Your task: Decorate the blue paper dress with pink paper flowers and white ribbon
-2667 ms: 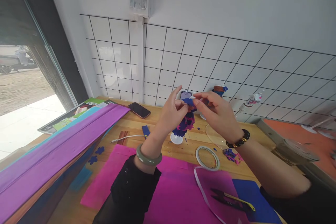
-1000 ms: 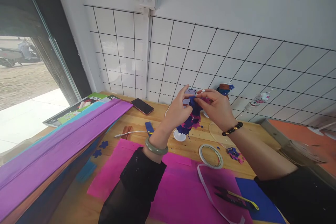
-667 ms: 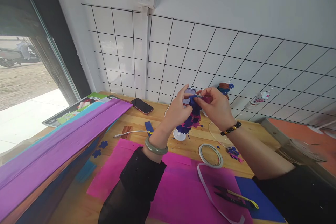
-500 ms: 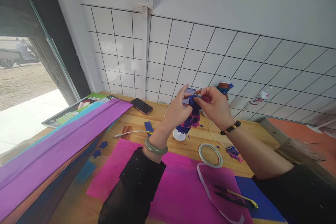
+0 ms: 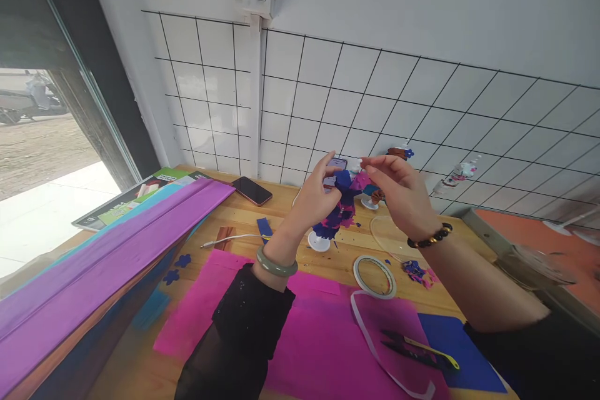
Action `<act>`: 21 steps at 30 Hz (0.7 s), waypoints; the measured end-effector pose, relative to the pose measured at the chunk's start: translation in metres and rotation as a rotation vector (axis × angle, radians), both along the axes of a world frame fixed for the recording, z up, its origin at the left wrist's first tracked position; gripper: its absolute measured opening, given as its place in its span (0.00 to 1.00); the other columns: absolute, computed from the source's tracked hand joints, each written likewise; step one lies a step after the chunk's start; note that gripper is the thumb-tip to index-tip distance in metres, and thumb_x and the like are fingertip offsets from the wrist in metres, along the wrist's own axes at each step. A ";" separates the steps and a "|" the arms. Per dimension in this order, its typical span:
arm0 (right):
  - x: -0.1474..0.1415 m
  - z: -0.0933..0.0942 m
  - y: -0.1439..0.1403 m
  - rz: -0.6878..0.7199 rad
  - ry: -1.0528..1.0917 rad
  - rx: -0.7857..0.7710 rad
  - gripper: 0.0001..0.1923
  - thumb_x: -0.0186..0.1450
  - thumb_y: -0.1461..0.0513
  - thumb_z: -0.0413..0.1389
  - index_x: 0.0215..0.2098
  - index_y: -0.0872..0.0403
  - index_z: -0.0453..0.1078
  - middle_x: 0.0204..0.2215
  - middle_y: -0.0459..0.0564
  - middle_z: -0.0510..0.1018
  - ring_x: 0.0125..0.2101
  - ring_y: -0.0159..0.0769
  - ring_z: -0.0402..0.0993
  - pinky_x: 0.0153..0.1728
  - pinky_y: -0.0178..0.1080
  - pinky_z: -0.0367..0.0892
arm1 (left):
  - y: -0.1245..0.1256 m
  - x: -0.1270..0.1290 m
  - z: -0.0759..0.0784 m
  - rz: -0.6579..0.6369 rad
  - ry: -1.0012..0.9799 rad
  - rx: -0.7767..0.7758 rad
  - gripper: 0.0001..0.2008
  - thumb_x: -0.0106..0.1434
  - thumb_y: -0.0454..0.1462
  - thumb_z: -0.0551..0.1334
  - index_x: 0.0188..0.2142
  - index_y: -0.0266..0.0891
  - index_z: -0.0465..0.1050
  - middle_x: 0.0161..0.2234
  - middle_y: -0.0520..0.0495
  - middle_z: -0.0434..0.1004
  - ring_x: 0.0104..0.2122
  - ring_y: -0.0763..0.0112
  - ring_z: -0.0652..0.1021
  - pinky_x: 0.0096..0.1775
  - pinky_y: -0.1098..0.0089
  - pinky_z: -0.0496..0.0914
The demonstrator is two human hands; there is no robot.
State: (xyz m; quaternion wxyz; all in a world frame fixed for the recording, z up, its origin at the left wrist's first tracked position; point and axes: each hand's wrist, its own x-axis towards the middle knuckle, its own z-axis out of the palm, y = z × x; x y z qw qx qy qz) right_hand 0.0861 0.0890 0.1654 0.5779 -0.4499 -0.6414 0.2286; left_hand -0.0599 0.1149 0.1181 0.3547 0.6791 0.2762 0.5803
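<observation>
A small figure dressed in blue and pink crepe paper (image 5: 340, 209) stands upright on a round white base (image 5: 319, 242), its white top showing above the paper. My left hand (image 5: 319, 194) grips its upper left side, thumb against the blue paper and a finger pointing up. To the right, my right hand (image 5: 403, 190) is closed, thumb and forefinger pinched beside the white top and just above the pink paper; whatever is between the fingertips is too small to make out.
Pink crepe paper (image 5: 319, 337) lies in front, bearing black thread snips (image 5: 407, 350) and a yellow-handled tool (image 5: 434, 353). A tape roll (image 5: 374, 276), paper scraps (image 5: 417, 273), a phone (image 5: 252, 190) and folded purple paper (image 5: 117, 250) surround it. Other decorated figures (image 5: 462, 174) stand behind.
My right hand has shifted right from the blue paper, uncovering pink paper and the white top. My left hand keeps its hold on the figure.
</observation>
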 end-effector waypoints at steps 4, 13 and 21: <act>0.025 -0.010 -0.015 -0.091 -0.057 0.027 0.09 0.60 0.55 0.54 0.36 0.50 0.68 0.41 0.51 0.75 0.44 0.42 0.71 0.43 0.48 0.67 | 0.001 -0.002 -0.001 0.005 0.002 -0.012 0.34 0.52 0.26 0.53 0.59 0.44 0.50 0.49 0.43 0.67 0.50 0.67 0.67 0.51 0.61 0.59; 0.123 -0.076 -0.100 -0.387 -0.311 -0.231 0.19 0.56 0.49 0.54 0.40 0.51 0.67 0.26 0.50 0.74 0.26 0.37 0.71 0.26 0.38 0.67 | -0.004 -0.007 0.009 0.413 -0.410 0.084 0.19 0.59 0.31 0.55 0.51 0.41 0.60 0.38 0.46 0.71 0.41 0.73 0.72 0.45 0.68 0.64; 0.209 -0.165 -0.195 -0.593 -0.521 -0.381 0.18 0.59 0.48 0.47 0.38 0.49 0.68 0.38 0.51 0.79 0.38 0.42 0.76 0.32 0.35 0.72 | -0.054 0.009 0.032 0.501 -0.511 0.152 0.11 0.62 0.40 0.55 0.43 0.39 0.66 0.14 0.60 0.57 0.15 0.81 0.61 0.21 0.78 0.59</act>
